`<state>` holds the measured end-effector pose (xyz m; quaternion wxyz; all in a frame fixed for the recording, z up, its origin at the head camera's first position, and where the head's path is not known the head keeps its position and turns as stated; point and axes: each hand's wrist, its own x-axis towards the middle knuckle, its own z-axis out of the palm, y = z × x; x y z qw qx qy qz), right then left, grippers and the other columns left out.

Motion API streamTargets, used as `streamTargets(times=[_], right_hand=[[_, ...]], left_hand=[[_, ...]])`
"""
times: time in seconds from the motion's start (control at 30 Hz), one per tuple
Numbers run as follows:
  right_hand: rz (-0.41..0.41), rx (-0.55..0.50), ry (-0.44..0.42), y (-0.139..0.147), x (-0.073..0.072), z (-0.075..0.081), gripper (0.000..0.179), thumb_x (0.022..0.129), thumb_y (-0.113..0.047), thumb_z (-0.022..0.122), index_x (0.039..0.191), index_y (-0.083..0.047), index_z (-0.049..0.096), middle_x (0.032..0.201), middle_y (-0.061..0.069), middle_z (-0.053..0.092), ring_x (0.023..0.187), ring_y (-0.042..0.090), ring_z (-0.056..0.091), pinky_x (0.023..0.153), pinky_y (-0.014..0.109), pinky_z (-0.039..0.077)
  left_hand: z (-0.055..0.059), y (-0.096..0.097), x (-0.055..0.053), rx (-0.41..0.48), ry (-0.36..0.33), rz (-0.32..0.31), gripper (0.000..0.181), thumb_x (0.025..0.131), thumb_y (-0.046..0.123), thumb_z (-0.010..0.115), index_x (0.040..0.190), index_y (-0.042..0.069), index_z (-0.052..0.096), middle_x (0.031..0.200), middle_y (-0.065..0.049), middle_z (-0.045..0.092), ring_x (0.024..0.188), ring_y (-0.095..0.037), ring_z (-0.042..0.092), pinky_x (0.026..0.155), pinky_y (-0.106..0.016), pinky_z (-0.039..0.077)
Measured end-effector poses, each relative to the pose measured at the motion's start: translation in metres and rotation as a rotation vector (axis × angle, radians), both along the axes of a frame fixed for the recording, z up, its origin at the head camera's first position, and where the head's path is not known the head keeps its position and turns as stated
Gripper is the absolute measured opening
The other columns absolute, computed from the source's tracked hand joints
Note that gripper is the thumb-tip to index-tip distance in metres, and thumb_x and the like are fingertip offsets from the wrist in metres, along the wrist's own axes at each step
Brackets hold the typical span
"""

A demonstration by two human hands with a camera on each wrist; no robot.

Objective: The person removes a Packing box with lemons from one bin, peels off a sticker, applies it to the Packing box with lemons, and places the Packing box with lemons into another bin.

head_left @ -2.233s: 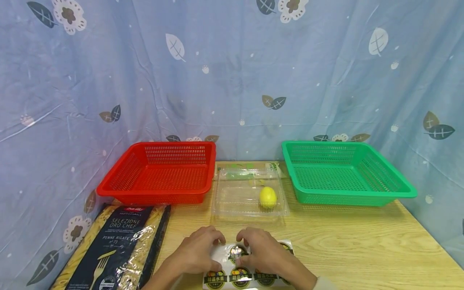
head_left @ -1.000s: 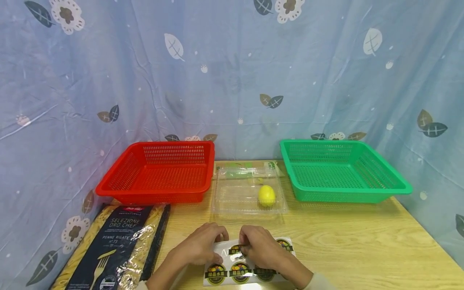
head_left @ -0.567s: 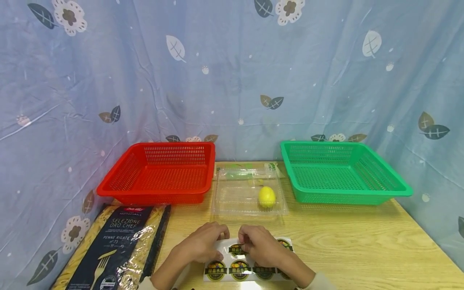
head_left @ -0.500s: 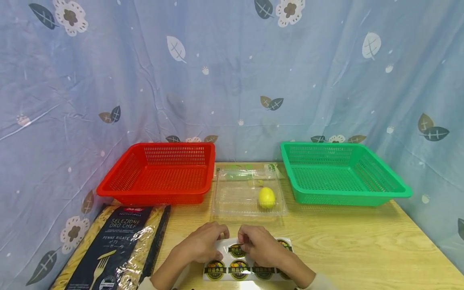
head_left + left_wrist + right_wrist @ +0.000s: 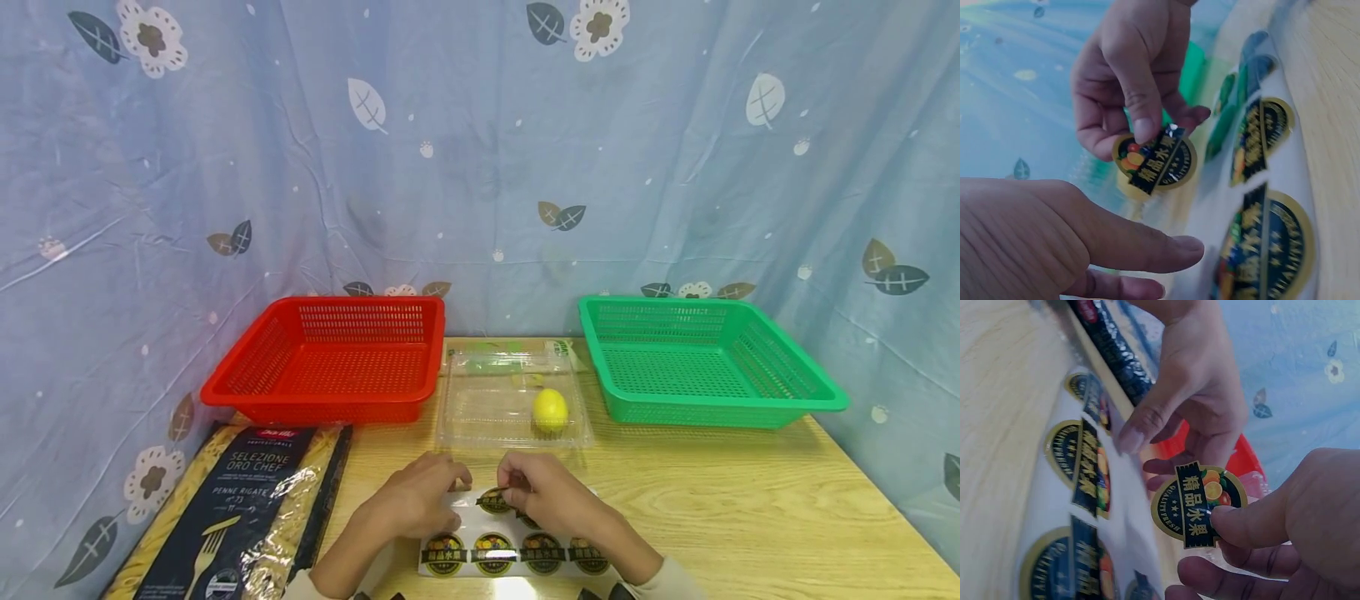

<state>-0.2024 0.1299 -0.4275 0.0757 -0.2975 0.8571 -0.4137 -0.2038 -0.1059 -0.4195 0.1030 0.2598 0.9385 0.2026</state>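
Observation:
My right hand (image 5: 551, 496) pinches a round black-and-gold fruit sticker (image 5: 492, 500) between thumb and finger, above the white sticker sheet (image 5: 468, 521). Both wrist views show this sticker (image 5: 1179, 500) lifted clear of the sheet, its printed face visible. At the sheet's left end is my left hand (image 5: 416, 497), thumb stretched out and apart from the fingers, nothing seen between them. Its thumb (image 5: 1138, 428) is at the sheet in the right wrist view; whether it presses there I cannot tell. A row of stickers (image 5: 492, 554) remains along the sheet's near edge.
Beyond the hands stands a clear plastic box (image 5: 487, 417) with a yellow lemon (image 5: 551, 411). A red basket (image 5: 330, 408) is at the back left and a green basket (image 5: 720, 408) at the back right. A penne bag (image 5: 247, 500) lies at the left.
The right hand has peeled the sticker from the sheet and raised it slightly, away from the body. The left hand has stayed nearly in place at the sheet's left end.

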Motion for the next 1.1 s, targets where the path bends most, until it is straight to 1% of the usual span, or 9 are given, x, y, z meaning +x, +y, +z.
streamTargets(times=[0.13, 0.2, 0.37, 0.5, 0.6, 0.7, 0.8, 0.97, 1.1], right_hand=[[0.004, -0.005, -0.006, 0.003, -0.001, 0.007, 0.013, 0.094, -0.001, 0.068, 0.091, -0.011, 0.061, 0.076, -0.007, 0.057, 0.067, 0.003, 0.051, 0.061, 0.023, 0.047], [0.006, -0.011, -0.006, 0.005, -0.002, 0.011, 0.012, 0.095, -0.002, 0.068, 0.092, -0.011, 0.06, 0.076, -0.007, 0.057, 0.067, 0.003, 0.051, 0.061, 0.023, 0.048], [-0.002, -0.014, 0.038, 0.012, -0.002, 0.023, 0.011, 0.094, -0.004, 0.069, 0.093, -0.011, 0.062, 0.075, -0.008, 0.057, 0.065, 0.004, 0.053, 0.06, 0.024, 0.049], [-0.01, -0.02, 0.067, 0.017, -0.001, 0.029, 0.011, 0.092, -0.003, 0.071, 0.092, -0.012, 0.065, 0.075, -0.008, 0.056, 0.066, 0.005, 0.054, 0.058, 0.025, 0.05], [-0.019, -0.038, 0.071, 0.017, -0.001, 0.034, 0.01, 0.092, -0.001, 0.07, 0.093, -0.01, 0.067, 0.076, -0.007, 0.059, 0.068, 0.005, 0.055, 0.059, 0.026, 0.052], [-0.043, -0.055, 0.071, 0.017, 0.0, 0.039, 0.009, 0.092, 0.0, 0.07, 0.094, -0.008, 0.067, 0.078, -0.005, 0.062, 0.069, 0.006, 0.058, 0.06, 0.027, 0.054], [-0.077, -0.061, 0.082, 0.018, 0.001, 0.046, 0.008, 0.092, -0.002, 0.07, 0.095, -0.008, 0.067, 0.08, -0.004, 0.063, 0.071, 0.007, 0.059, 0.06, 0.027, 0.055], [-0.151, -0.063, 0.14, 0.019, 0.002, 0.059, 0.003, 0.093, -0.01, 0.073, 0.094, -0.009, 0.069, 0.081, -0.004, 0.066, 0.069, 0.008, 0.061, 0.06, 0.027, 0.053], [-0.209, -0.084, 0.172, 0.018, 0.002, 0.066, 0.004, 0.093, -0.011, 0.073, 0.094, -0.009, 0.07, 0.08, -0.004, 0.066, 0.065, 0.009, 0.062, 0.058, 0.027, 0.053]], left_hand=[[0.01, 0.001, 0.0, 0.001, -0.005, -0.01, 0.04, 0.08, 0.022, 0.085, 0.116, 0.015, 0.07, 0.1, 0.006, 0.057, 0.089, -0.01, 0.054, 0.067, -0.029, 0.047], [0.016, 0.003, 0.0, -0.004, 0.009, -0.021, 0.038, 0.082, 0.025, 0.084, 0.116, 0.015, 0.07, 0.101, 0.006, 0.057, 0.087, -0.008, 0.054, 0.066, -0.029, 0.047], [0.028, 0.011, 0.003, 0.013, 0.032, -0.055, 0.035, 0.086, 0.035, 0.081, 0.115, 0.019, 0.07, 0.105, 0.008, 0.06, 0.088, -0.007, 0.054, 0.069, -0.03, 0.048], [0.033, 0.017, 0.006, 0.075, 0.042, -0.078, 0.024, 0.09, 0.035, 0.077, 0.108, 0.021, 0.07, 0.103, 0.009, 0.064, 0.09, -0.007, 0.057, 0.072, -0.028, 0.05], [0.037, 0.02, 0.004, 0.119, 0.096, -0.083, 0.009, 0.093, 0.027, 0.075, 0.096, 0.021, 0.069, 0.093, 0.012, 0.063, 0.084, -0.005, 0.057, 0.069, -0.026, 0.049], [0.039, 0.025, 0.002, 0.16, 0.155, -0.081, 0.01, 0.093, 0.019, 0.073, 0.085, 0.02, 0.068, 0.08, 0.015, 0.059, 0.074, -0.003, 0.053, 0.064, -0.023, 0.047], [0.043, 0.029, 0.0, 0.219, 0.186, -0.07, 0.014, 0.093, 0.013, 0.071, 0.081, 0.018, 0.068, 0.074, 0.015, 0.056, 0.069, -0.003, 0.051, 0.062, -0.022, 0.046], [0.049, 0.033, -0.001, 0.327, 0.206, -0.025, 0.011, 0.093, 0.01, 0.069, 0.084, 0.016, 0.07, 0.077, 0.013, 0.058, 0.071, -0.005, 0.054, 0.066, -0.022, 0.048], [0.055, 0.036, -0.001, 0.387, 0.221, 0.016, 0.012, 0.093, 0.01, 0.07, 0.085, 0.018, 0.069, 0.077, 0.013, 0.059, 0.072, -0.005, 0.055, 0.066, -0.024, 0.05]])
